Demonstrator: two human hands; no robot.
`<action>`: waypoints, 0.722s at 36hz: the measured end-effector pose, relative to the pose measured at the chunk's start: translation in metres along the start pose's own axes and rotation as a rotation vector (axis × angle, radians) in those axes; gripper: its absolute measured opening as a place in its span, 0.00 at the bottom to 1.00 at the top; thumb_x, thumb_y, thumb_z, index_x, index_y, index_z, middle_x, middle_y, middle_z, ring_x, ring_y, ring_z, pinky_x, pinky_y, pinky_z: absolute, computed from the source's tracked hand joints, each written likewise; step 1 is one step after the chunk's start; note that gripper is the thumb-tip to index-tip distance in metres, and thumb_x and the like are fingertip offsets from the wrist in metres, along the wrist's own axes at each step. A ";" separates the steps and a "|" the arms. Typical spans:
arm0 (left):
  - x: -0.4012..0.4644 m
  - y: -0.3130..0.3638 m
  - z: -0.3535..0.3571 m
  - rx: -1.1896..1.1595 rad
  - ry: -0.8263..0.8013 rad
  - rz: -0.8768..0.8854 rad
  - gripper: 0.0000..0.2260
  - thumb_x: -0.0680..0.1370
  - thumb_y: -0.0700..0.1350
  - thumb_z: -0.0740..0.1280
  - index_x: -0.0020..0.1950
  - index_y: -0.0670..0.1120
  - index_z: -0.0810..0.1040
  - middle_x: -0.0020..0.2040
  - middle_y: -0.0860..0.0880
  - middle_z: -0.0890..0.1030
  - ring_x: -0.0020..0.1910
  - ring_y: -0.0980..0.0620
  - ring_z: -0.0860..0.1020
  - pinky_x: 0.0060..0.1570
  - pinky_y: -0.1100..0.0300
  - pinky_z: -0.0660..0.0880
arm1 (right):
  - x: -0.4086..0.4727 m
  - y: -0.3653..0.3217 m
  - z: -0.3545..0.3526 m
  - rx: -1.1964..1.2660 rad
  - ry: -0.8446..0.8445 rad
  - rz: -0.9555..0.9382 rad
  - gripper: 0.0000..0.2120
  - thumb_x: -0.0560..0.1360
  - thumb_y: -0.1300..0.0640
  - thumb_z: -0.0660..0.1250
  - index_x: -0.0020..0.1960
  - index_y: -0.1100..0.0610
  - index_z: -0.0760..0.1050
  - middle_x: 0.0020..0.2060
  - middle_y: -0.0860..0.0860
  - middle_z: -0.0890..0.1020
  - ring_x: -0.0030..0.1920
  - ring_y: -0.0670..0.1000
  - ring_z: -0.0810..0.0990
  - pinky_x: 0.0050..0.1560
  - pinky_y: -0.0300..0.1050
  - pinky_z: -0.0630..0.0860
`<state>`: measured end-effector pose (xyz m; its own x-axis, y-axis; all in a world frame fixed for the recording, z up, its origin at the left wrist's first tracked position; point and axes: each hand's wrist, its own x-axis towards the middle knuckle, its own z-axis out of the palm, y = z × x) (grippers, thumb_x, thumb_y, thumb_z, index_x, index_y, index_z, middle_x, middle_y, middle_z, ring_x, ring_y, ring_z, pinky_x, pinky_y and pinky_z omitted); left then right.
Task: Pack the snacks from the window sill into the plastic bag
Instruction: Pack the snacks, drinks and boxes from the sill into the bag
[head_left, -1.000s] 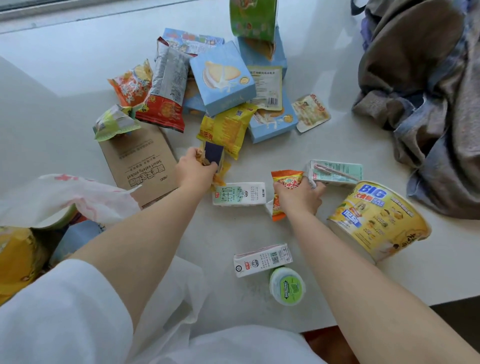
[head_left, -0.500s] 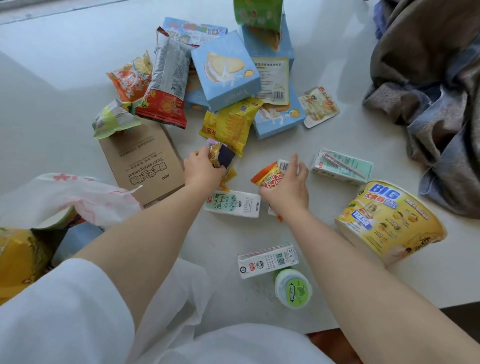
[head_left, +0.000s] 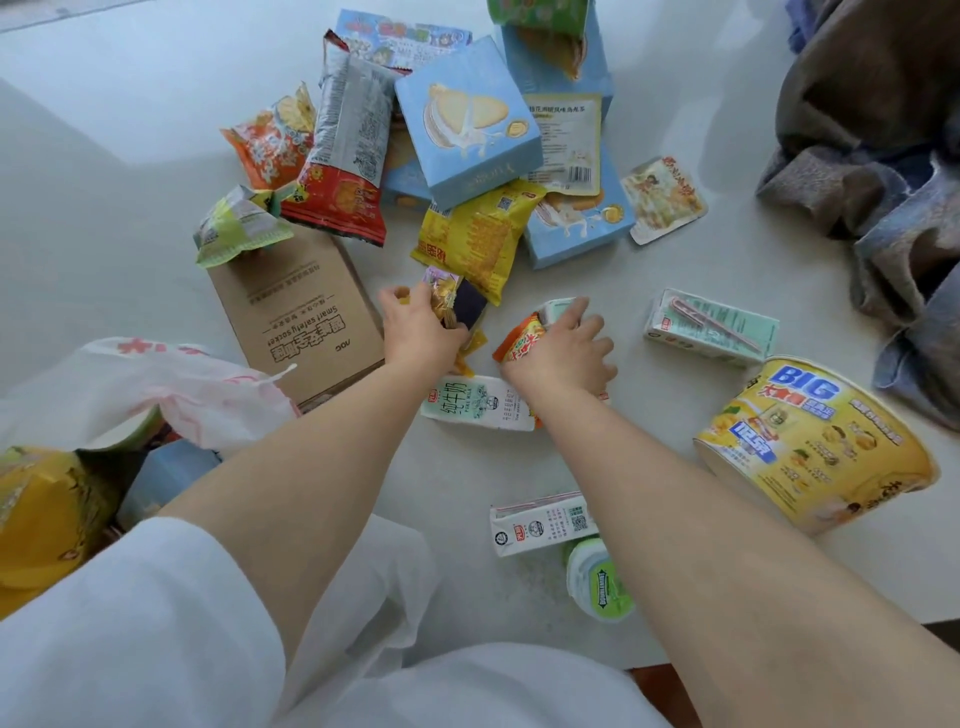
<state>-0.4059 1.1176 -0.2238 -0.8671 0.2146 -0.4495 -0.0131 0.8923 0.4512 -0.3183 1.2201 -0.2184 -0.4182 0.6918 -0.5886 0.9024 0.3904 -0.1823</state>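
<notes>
head view. the left hand (head_left: 421, 332) has its fingers (head_left: 397, 299) curled round a clutch of small wrappers (head_left: 452, 301), purple and yellow, just above the window sill (head_left: 675, 426). the right hand (head_left: 563, 353) grips an orange packet (head_left: 522, 340) together with a pale green carton (head_left: 558, 307), lifted over the milk carton (head_left: 478, 402) that lies flat. the plastic bag (head_left: 171, 384) lies well apart at lower left, its mouth facing the pile and already partly filled. risk: two things in one grip may slip, the carton first, since only the fingertips seem to cover it. the orange packet's long axis runs from lower right up to the left; the milk carton's runs left to right.
</notes>
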 end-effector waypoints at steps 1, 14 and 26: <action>0.002 0.000 -0.001 -0.006 -0.021 -0.018 0.21 0.72 0.47 0.71 0.62 0.45 0.70 0.66 0.43 0.61 0.61 0.42 0.70 0.61 0.53 0.69 | 0.003 0.001 0.000 -0.020 0.004 -0.033 0.58 0.63 0.38 0.74 0.76 0.57 0.40 0.69 0.57 0.59 0.66 0.59 0.63 0.61 0.56 0.67; 0.016 0.005 0.007 0.103 0.012 -0.065 0.41 0.71 0.51 0.72 0.77 0.48 0.51 0.68 0.41 0.64 0.66 0.39 0.65 0.65 0.51 0.63 | 0.015 0.014 0.002 -0.114 0.087 -0.162 0.55 0.66 0.37 0.70 0.77 0.54 0.38 0.67 0.59 0.62 0.65 0.59 0.62 0.62 0.52 0.64; -0.014 0.010 0.001 -0.004 0.089 0.084 0.34 0.69 0.48 0.74 0.72 0.48 0.64 0.62 0.44 0.71 0.61 0.43 0.71 0.58 0.53 0.69 | -0.006 0.036 -0.025 0.174 -0.049 -0.217 0.51 0.67 0.48 0.72 0.77 0.50 0.40 0.64 0.57 0.67 0.65 0.58 0.67 0.63 0.51 0.67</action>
<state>-0.3936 1.1234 -0.2137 -0.9059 0.2521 -0.3404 0.0595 0.8713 0.4871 -0.2859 1.2453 -0.2025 -0.6019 0.5713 -0.5580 0.7983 0.4129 -0.4384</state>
